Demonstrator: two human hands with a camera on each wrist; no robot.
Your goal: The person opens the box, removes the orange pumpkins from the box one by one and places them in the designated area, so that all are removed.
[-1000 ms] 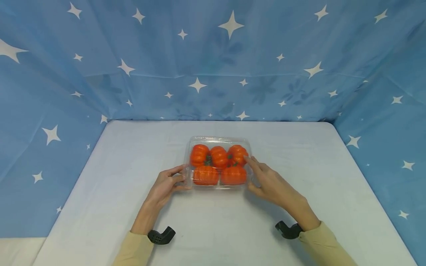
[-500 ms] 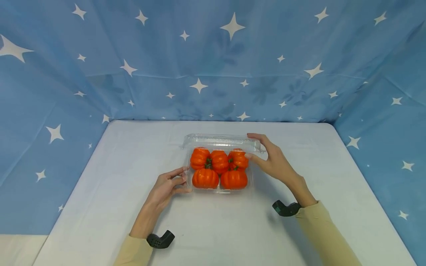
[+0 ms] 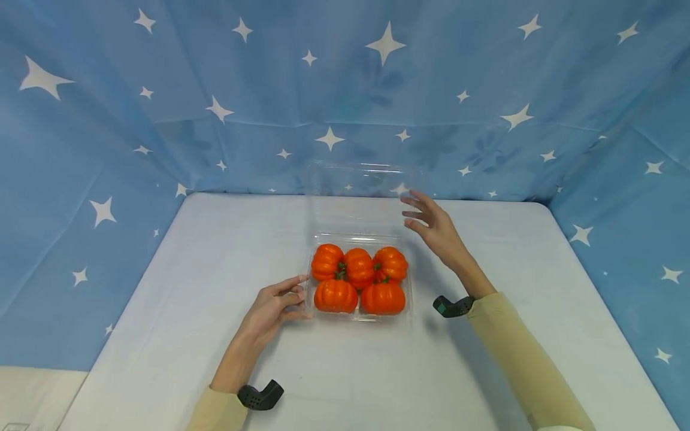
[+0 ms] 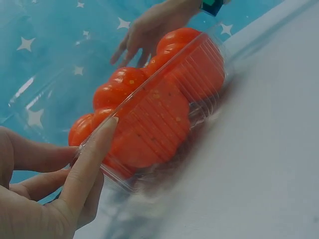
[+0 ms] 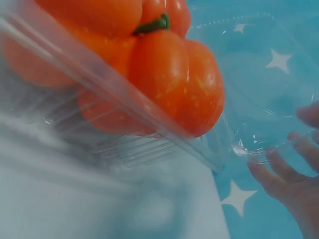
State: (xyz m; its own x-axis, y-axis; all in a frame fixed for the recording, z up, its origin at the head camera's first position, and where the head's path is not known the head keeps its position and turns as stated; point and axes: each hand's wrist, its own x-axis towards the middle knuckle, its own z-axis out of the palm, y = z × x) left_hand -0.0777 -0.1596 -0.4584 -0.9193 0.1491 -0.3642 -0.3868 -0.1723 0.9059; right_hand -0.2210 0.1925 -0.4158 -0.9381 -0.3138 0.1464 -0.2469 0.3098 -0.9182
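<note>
A clear plastic clamshell box stands on the table, holding several orange-red, ribbed, pumpkin-shaped fruits with green stems. Its transparent lid is swung up and back, raised behind the base. At the box's left side my left hand pinches the rim; in the left wrist view one finger lies along that edge. Beside the lid's right edge is my right hand, fingers spread and slightly bent. The right wrist view has its fingertips at the lid's edge; firm contact is hard to tell.
A white-covered table lies under the box. Behind it and along both sides hangs a blue curtain with white stars. Each wrist wears a dark camera mount.
The lid has swung from over the fruits up and back to a raised position. My right hand rose with it, away from me, and its fingers loosened. The left hand stayed on the rim.
</note>
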